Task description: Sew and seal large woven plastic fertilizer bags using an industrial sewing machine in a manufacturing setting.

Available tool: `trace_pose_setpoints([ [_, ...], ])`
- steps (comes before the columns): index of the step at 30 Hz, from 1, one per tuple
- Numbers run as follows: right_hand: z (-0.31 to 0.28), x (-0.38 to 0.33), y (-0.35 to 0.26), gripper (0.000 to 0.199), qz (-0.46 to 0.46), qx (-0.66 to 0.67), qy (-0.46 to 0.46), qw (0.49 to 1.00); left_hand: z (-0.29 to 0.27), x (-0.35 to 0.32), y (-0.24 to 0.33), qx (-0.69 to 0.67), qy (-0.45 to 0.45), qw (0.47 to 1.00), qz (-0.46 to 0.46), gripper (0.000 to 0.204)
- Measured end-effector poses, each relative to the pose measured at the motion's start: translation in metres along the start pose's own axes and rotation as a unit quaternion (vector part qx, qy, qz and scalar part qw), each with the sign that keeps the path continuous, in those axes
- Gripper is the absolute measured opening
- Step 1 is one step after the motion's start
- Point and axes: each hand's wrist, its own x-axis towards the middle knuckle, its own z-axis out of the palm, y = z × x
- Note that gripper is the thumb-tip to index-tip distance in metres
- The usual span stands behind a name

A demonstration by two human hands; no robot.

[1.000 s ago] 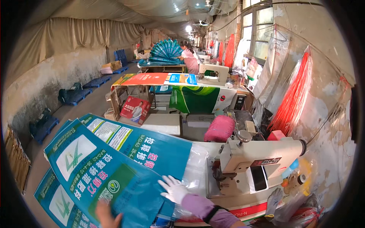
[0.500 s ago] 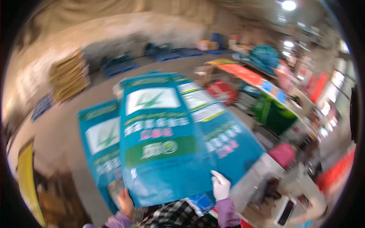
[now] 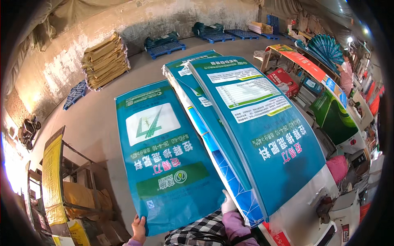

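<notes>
Your left hand (image 3: 139, 227) pinches the near corner of the teal sack (image 3: 168, 153); whether your gloved right hand (image 3: 228, 203), nearer the sack pile (image 3: 262, 139), grips its right edge, I cannot tell. The sack lies ahead, long axis running away leftward

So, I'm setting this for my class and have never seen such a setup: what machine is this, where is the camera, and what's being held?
There is no robot here, just a person's own two hands. The wide, curved view comes from the left of two fisheye cameras worn on the head, looking down. The left hand holds the near left corner of a flat teal sack. The right hand, in a white glove, is at its right edge; its exact grip is partly hidden. To the right lies a pile of similar teal sacks, and beyond it stands a cream sewing machine.
</notes>
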Motion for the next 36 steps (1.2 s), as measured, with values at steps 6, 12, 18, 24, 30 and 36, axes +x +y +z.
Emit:
trace_pose_setpoints([
  [6, -0.013, -0.004, -0.023, 0.042, 0.006, -0.089, 0.081, 0.993, 0.001, 0.039, -0.03, 0.131, -0.194, 0.934, -0.269, 0.013],
  [12, -0.203, -0.027, -0.136, 0.039, -0.058, 0.126, -0.277, 0.951, 0.037, 0.149, 0.194, -0.113, -0.105, 0.98, 0.128, 0.037],
  [18, -0.541, -0.109, -0.246, 0.057, -0.162, 0.385, 0.09, 0.904, 0.181, 0.044, 0.39, 0.054, -0.367, 0.675, 0.637, 0.051],
  [24, -0.532, -0.248, -0.224, 0.052, 0.111, -0.094, 0.33, 0.933, 0.337, -0.131, 0.372, 0.132, -0.599, 0.435, 0.659, 0.05],
  [30, -0.482, -0.277, -0.175, 0.047, 0.245, -0.171, 0.348, 0.889, 0.425, -0.182, 0.321, 0.175, -0.613, 0.416, 0.649, 0.05],
  [36, -0.464, -0.26, -0.153, 0.043, 0.267, -0.164, 0.346, 0.884, 0.472, -0.18, 0.29, 0.235, -0.577, 0.43, 0.654, 0.049],
])
